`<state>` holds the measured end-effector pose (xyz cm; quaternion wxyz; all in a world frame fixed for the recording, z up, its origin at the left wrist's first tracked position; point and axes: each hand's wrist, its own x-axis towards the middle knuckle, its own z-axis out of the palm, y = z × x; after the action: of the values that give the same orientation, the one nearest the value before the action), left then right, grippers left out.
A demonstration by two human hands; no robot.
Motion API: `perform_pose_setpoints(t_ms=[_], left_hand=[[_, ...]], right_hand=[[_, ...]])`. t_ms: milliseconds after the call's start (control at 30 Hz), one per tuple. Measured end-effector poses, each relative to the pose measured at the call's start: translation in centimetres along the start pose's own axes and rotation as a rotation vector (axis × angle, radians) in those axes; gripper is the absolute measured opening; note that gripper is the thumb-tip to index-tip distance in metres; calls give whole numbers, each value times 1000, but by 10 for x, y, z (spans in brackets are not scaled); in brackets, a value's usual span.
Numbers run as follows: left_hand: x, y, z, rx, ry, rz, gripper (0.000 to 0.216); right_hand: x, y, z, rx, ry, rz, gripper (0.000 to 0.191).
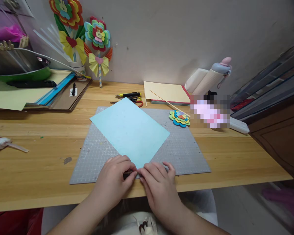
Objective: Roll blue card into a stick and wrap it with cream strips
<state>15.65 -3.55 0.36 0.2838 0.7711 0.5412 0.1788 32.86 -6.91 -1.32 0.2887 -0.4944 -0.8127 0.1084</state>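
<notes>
A sheet of light blue paper (129,130) lies turned cornerwise on a grey cutting mat (188,153). Its near corner is between my two hands at the mat's front edge. My left hand (116,174) pinches at this corner with thumb and forefinger. Close beside it, my right hand (158,179) has its fingertips pressed together on the same corner. Whether something thin lies under my fingers is hidden. A layered paper flower (179,118) in blue, yellow and green rests at the mat's far right corner.
Behind the sheet are scissors (139,103), a yellow-black cutter (128,94) and a thin stick (166,101). Cream paper (166,91) lies farther back. A glue gun (0,142) is at left, a bottle (212,76) at right. Paper flowers (98,34) stand against the wall.
</notes>
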Motion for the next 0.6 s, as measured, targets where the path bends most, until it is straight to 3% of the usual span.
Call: perform_pose_setpoints(t_ms=[267,467,600], left_hand=[[-6,-1,4,66,59,60,8],[-18,-3,9,161,219,147,9],[-22,-5,12,180,228,144,10]], right_hand=[[21,10,-1,68,-29,11,13],[15,15,2,-31,-18,-57,12],[7,13,3,-139,-22,-133,17]])
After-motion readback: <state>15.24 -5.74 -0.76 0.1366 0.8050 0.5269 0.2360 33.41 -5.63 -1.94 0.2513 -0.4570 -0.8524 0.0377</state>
